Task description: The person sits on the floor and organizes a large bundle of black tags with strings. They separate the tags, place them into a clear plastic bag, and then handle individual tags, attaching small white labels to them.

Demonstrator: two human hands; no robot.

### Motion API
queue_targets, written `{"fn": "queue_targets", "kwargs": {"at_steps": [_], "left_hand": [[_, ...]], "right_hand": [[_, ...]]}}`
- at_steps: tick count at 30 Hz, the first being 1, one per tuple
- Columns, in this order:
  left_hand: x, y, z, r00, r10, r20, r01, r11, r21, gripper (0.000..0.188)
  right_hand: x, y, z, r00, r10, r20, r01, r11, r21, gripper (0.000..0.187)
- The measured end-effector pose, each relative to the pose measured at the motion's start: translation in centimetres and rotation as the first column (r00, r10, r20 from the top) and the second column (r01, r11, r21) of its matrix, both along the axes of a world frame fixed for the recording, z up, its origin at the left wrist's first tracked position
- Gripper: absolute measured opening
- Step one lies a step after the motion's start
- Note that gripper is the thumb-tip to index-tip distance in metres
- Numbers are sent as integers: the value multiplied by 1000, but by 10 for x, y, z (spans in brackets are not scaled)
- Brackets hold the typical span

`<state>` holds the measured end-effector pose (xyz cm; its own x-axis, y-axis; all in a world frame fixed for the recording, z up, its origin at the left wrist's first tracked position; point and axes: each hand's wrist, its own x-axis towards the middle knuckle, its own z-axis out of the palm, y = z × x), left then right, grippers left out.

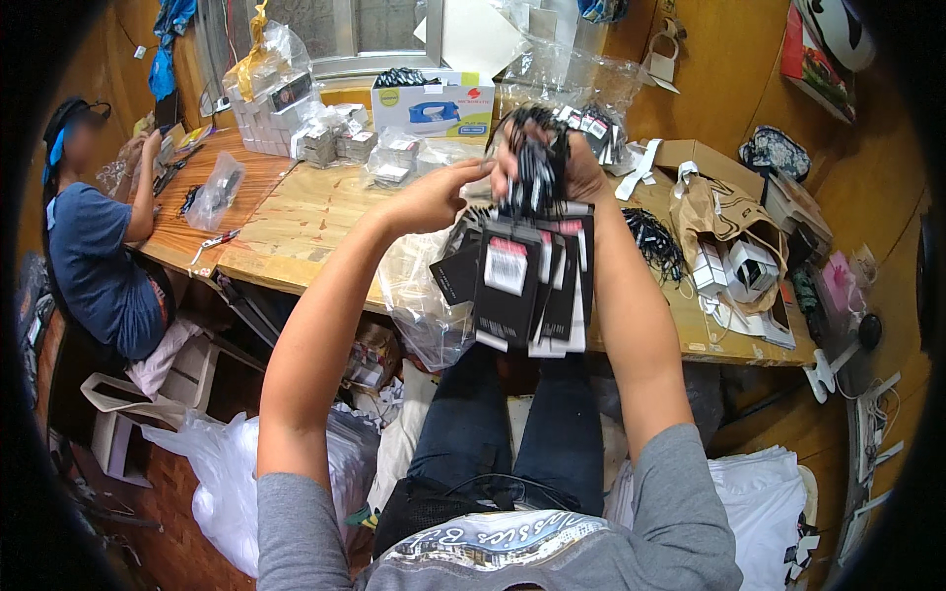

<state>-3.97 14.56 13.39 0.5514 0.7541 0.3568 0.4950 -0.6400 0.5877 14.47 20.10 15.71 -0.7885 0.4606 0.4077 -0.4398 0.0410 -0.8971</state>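
Note:
My right hand (579, 165) is closed around the black string loops (537, 172) of a bunch of hang tags, above the front of the table. Below it the black and white hang tags (507, 281) dangle in a fanned cluster, some with white labels and a pink strip. Just left of the strings is my left hand (434, 197), its fingers stretched toward them. Whether its fingertips touch the strings I cannot tell. A clear plastic bag (424, 286) hangs over the table edge behind the tags.
The wooden table (296, 227) carries a printed carton (434, 106), stacked small white boxes (266, 118), a pile of black strings (652, 241) and a brown paper bag (724, 217). Scissors (214, 241) lie at its left. Another person (99, 236) sits there, hands raised. Plastic bags (236, 483) fill the floor beside me.

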Motion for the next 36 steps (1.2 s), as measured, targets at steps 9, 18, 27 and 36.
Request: {"fn": "queue_targets", "kwargs": {"at_steps": [9, 18, 27, 36], "left_hand": [[-7, -1, 3, 923, 354, -151, -309, 916, 256, 55], [-11, -8, 26, 868, 466, 171, -415, 870, -265, 60], [-2, -22, 54, 884, 368, 290, -288, 915, -282, 55], [21, -17, 71, 939, 334, 77, -318, 933, -170, 46]], "right_hand": [[17, 88, -31, 585, -806, -83, 809, 588, -12, 22], [-34, -3, 9, 800, -596, -70, 600, 789, 132, 19], [-39, 2, 24, 655, -753, -65, 717, 592, 368, 24], [-29, -18, 57, 689, -684, -240, 498, 206, 842, 21]]}}
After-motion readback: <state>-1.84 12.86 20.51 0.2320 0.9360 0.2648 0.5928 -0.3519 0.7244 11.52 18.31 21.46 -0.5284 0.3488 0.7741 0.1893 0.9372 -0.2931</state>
